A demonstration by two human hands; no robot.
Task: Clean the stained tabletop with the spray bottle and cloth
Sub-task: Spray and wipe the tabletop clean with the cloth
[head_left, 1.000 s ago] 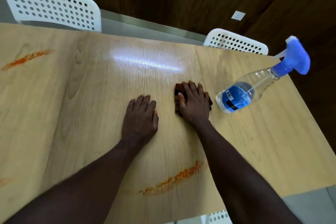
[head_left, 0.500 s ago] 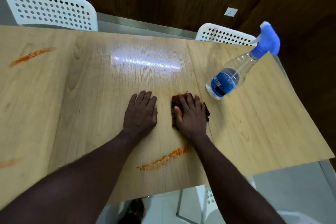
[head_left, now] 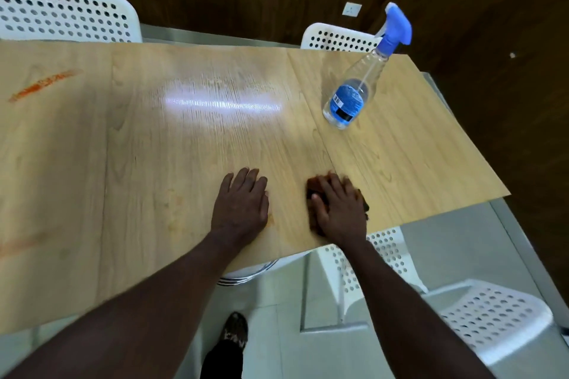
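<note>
A: Tabletop (head_left: 154, 163) first: what do you see on it?

B: From my remote feed, an orange smear (head_left: 46, 83) at the far left, and a fainter mark near the left edge. The spray bottle (head_left: 354, 95) stands far right, well apart from both hands.

A: And the hands?

B: My right hand (head_left: 338, 209) lies flat, fingers spread, pressing the dark cloth (head_left: 314, 191) near the table's near edge (it's blurred). My left hand (head_left: 243, 203) rests palm-down, open, holding nothing, just beside it.
</note>
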